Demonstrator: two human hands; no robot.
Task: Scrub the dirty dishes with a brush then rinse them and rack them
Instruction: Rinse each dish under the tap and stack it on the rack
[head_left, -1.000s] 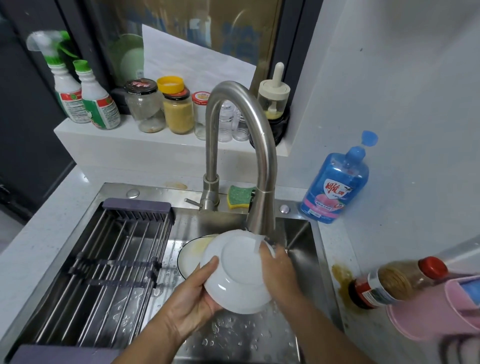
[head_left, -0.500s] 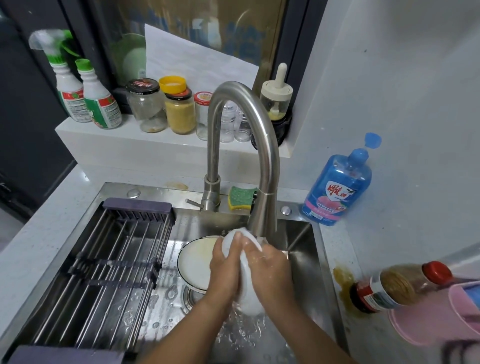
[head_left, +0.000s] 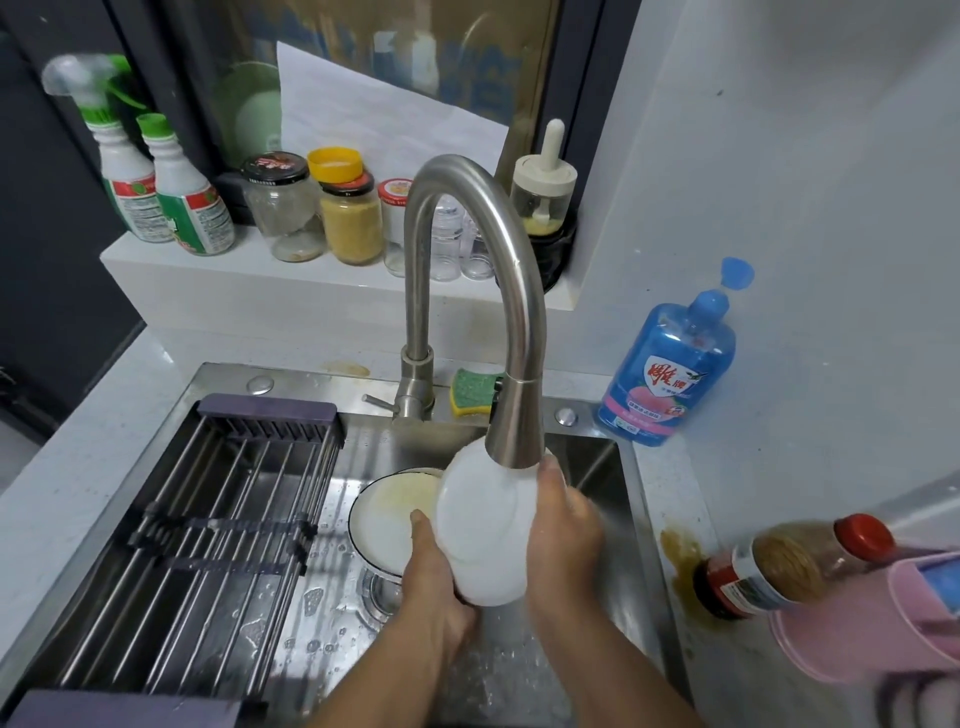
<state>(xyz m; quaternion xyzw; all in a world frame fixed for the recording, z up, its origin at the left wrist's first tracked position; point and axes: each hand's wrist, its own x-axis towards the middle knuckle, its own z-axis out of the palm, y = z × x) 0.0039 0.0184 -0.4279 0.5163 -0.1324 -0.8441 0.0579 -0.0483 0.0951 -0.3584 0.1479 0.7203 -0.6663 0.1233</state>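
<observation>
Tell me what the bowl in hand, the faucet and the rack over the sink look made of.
White bowl: likely glazed ceramic, though melamine is possible; smooth, opaque, glossy. Faucet: brushed stainless steel by its dull grey sheen. Rack: shiny metal rods with dark purple end bars, probably plastic.

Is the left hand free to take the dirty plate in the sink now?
Probably not yet: the left hand grips the white bowl, though the dirty plate lies close beside it.
</observation>
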